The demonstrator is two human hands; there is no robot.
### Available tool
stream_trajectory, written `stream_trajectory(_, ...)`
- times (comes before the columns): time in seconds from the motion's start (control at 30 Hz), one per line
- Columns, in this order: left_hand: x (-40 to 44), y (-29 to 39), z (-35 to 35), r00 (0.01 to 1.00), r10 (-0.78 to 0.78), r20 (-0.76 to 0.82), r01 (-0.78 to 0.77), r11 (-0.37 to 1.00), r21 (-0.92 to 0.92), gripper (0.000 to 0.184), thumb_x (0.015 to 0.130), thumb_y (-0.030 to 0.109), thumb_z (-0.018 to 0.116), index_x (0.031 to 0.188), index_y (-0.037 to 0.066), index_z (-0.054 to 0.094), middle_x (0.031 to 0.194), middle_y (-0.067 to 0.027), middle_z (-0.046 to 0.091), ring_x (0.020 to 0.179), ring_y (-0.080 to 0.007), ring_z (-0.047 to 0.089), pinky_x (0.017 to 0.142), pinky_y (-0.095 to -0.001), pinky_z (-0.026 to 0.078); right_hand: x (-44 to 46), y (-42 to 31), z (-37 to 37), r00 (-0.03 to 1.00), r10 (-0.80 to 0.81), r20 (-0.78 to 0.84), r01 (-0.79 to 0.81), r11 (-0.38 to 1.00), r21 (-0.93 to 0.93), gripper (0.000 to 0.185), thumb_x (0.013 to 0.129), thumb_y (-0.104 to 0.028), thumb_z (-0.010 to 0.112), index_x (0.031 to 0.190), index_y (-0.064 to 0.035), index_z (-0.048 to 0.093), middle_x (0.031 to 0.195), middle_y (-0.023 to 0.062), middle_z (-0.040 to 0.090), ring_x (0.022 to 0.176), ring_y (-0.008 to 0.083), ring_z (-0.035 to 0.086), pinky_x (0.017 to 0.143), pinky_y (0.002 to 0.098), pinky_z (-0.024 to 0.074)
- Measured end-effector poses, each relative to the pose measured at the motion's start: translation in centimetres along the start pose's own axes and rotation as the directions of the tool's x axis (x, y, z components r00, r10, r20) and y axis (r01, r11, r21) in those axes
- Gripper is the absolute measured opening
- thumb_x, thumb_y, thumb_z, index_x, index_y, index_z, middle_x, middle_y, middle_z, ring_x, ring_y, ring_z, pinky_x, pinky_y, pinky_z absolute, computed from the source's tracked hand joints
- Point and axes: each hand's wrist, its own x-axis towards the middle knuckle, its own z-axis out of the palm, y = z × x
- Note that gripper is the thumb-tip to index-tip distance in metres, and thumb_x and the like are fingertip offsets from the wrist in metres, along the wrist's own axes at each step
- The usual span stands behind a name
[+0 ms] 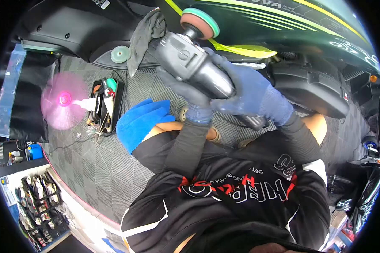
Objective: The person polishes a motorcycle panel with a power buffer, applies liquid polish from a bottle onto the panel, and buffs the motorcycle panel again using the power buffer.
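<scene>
A black and grey polishing machine [198,67] is held up in both gloved hands, its round pad [199,24] with a green rim and reddish face close to the dark green motorcycle panel [257,21]. My left hand [185,90], in a dark glove, is wrapped round the machine's side and underside. My right hand [251,88], in a blue glove, grips its rear body. Just left of the machine, a grey cloth [145,38] hangs over the black footboard. Beside the cloth lies a pale green round pad [120,54].
A pink spinning fan [64,99] stands at the left, next to a black tray [107,105] of tools and pads. A blue cloth [143,122] drapes over my knee. A black exhaust cover [310,88] is at right, a rack of bottles [40,206] at lower left.
</scene>
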Motion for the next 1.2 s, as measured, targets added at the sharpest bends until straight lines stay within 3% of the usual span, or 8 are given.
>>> stream_trajectory(0.33,-5.7,-6.9,5.7,0.936,0.351,-0.015,-0.329,0.891,0.312,0.099,0.093,0.079,0.028,0.149,-0.002,0.036,0.124,-0.0243,0.060,0.106,-0.0353,0.066,0.091,-0.0489,0.059,-5.5,1.5,-7.0,0.978,-0.042,0.205,0.053,0.997,-0.047,0.108,0.069,-0.041,0.082,0.157,-0.0041,0.031,0.118,0.0292,0.067,0.103,0.0421,0.069,0.089,0.0441,0.0554)
stream_trajectory(0.5,-6.7,-5.2,9.3,0.975,0.208,0.072,-0.205,0.735,0.647,0.112,0.084,0.091,0.033,0.157,0.006,0.026,0.143,-0.0219,0.050,0.124,-0.0379,0.057,0.104,-0.0536,0.053,-6.5,4.5,-8.4,0.939,-0.338,0.070,0.333,0.940,0.075,0.106,0.071,-0.036,0.087,0.155,0.0000,0.032,0.121,0.0260,0.067,0.103,0.0383,0.071,0.087,0.0417,0.0553)
stream_trajectory(0.6,-7.4,-5.7,9.3,0.982,0.166,0.090,-0.189,0.829,0.527,0.113,0.083,0.091,0.038,0.155,0.005,0.029,0.142,-0.0212,0.051,0.122,-0.0373,0.059,0.104,-0.0534,0.052,-6.6,5.5,-8.5,0.901,-0.432,0.025,0.428,0.898,0.108,0.107,0.065,-0.034,0.090,0.150,0.0058,0.038,0.100,0.0250,0.072,0.092,0.0389,0.072,0.078,0.0428,0.0558)
stream_trajectory(0.8,-8.9,-8.3,4.1,0.985,0.148,0.090,-0.173,0.873,0.455,0.118,0.077,0.095,0.045,0.146,-0.001,0.040,0.133,-0.0232,0.056,0.122,-0.0376,0.060,0.112,-0.0536,0.046,-5.7,6.2,-9.1,0.894,-0.173,0.413,0.143,0.984,0.103,0.092,0.075,-0.035,0.083,0.150,-0.0028,0.041,0.105,0.0234,0.071,0.094,0.0346,0.071,0.083,0.0407,0.0549)
stream_trajectory(1.0,-9.3,-9.3,6.5,0.969,0.077,0.234,-0.195,0.818,0.541,0.125,0.071,0.095,0.054,0.144,-0.005,0.037,0.135,-0.0227,0.056,0.120,-0.0370,0.062,0.109,-0.0521,0.048,-9.2,7.0,-10.0,0.946,-0.221,0.237,0.223,0.975,0.020,0.086,0.072,-0.036,0.083,0.144,-0.0055,0.048,0.088,0.0215,0.071,0.081,0.0388,0.070,0.072,0.0447,0.0536)
stream_trajectory(1.03,-8.4,-8.9,5.3,0.884,-0.030,0.467,-0.201,0.876,0.438,0.120,0.075,0.084,0.067,0.152,0.000,0.027,0.144,-0.0215,0.048,0.132,-0.0332,0.053,0.114,-0.0485,0.044,-10.0,7.0,-10.5,0.955,-0.245,0.168,0.252,0.968,-0.019,0.091,0.069,-0.037,0.084,0.146,-0.0061,0.046,0.086,0.0220,0.070,0.080,0.0409,0.069,0.071,0.0454,0.0534)
stream_trajectory(1.07,-9.8,-7.8,6.0,0.898,-0.280,0.340,0.110,0.890,0.443,0.110,0.078,0.068,0.077,0.151,0.000,0.031,0.145,-0.0197,0.049,0.134,-0.0319,0.051,0.114,-0.0451,0.043,-10.8,7.1,-11.0,0.955,-0.276,0.106,0.283,0.957,-0.059,0.097,0.066,-0.039,0.085,0.149,-0.0068,0.045,0.084,0.0224,0.070,0.080,0.0429,0.069,0.069,0.0462,0.0531)
stream_trajectory(1.2,-10.3,-9.7,11.5,0.880,-0.298,0.371,0.180,0.930,0.322,0.102,0.075,0.041,0.090,0.149,0.000,0.033,0.144,-0.0172,0.050,0.132,-0.0287,0.051,0.112,-0.0430,0.042,-13.8,11.6,-10.6,0.870,-0.473,-0.137,0.491,0.857,0.156,0.102,0.056,-0.036,0.092,0.141,0.0025,0.051,0.103,0.0223,0.071,0.090,0.0402,0.071,0.077,0.0419,0.0543)
